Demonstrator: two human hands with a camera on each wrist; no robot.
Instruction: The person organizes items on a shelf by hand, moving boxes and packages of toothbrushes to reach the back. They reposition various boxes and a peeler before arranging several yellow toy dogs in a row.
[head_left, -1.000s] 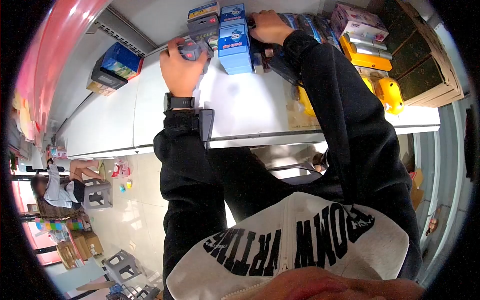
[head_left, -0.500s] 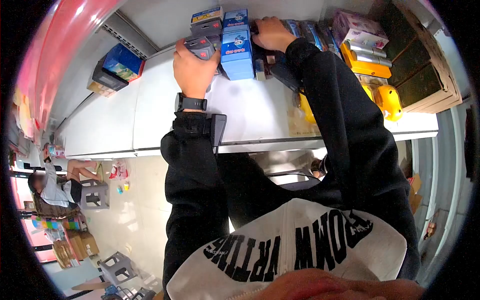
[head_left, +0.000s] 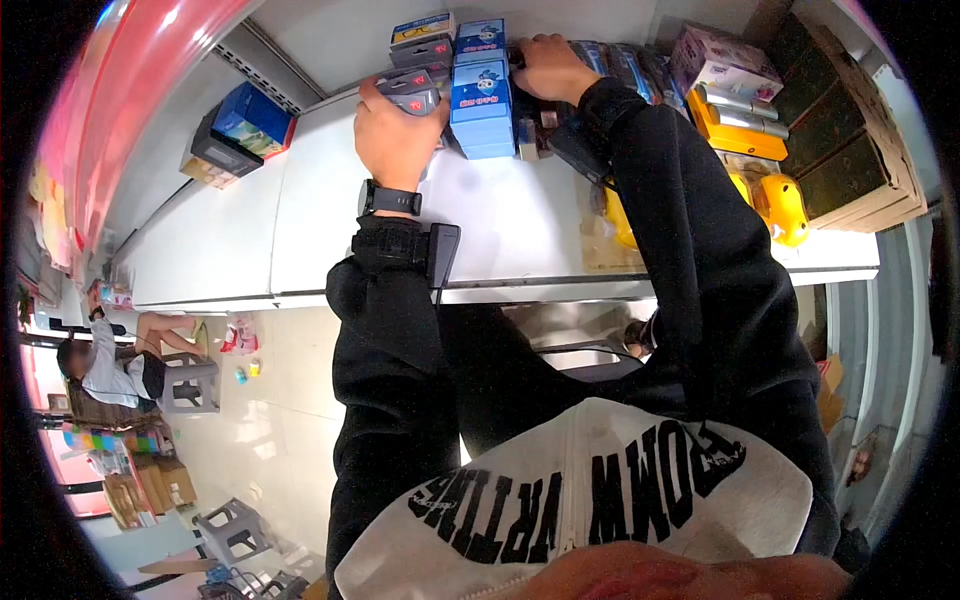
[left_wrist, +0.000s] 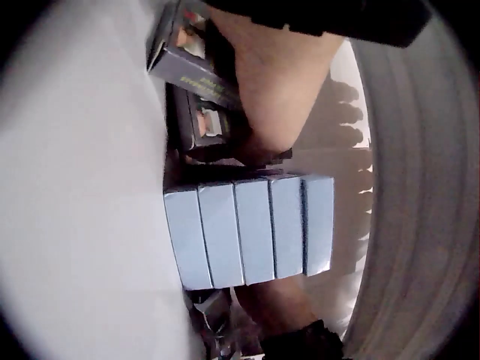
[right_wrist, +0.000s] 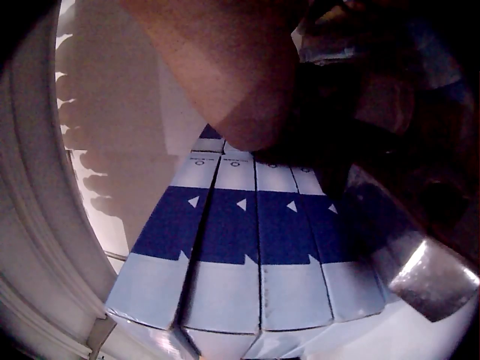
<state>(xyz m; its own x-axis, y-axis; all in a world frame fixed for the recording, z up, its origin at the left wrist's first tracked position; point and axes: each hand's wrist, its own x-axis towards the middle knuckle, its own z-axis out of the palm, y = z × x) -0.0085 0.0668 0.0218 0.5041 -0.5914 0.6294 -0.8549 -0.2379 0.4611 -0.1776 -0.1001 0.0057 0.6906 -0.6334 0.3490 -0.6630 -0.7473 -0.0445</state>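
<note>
A white shelf [head_left: 320, 220] is spanning the view, with tall brown cartons [head_left: 835, 140] standing at its right end. Towards its back, blue boxes [head_left: 483, 105] are standing in a block between the two hands (the left wrist view is showing five pale sides in a row). A purple and white box [head_left: 728, 62] is standing near the cartons, and a yellow box [head_left: 740, 138] is lying in front of it. The left hand [head_left: 393, 140] is gripping a grey box [head_left: 412, 92], thumb on one side and fingers on the other, just left of the blue boxes; more grey boxes are sitting behind it. The right hand [head_left: 555, 68] is resting just right of the blue boxes, over dark packs [head_left: 565, 140]; its fingertips are hiding, so I cannot tell whether it is gripping anything. A yellow toy [head_left: 783, 208] is lying in front of the cartons, silver tubes [head_left: 740, 105] are lying on the yellow box, and a dark watch [head_left: 390, 198] is circling the left wrist.
</note>
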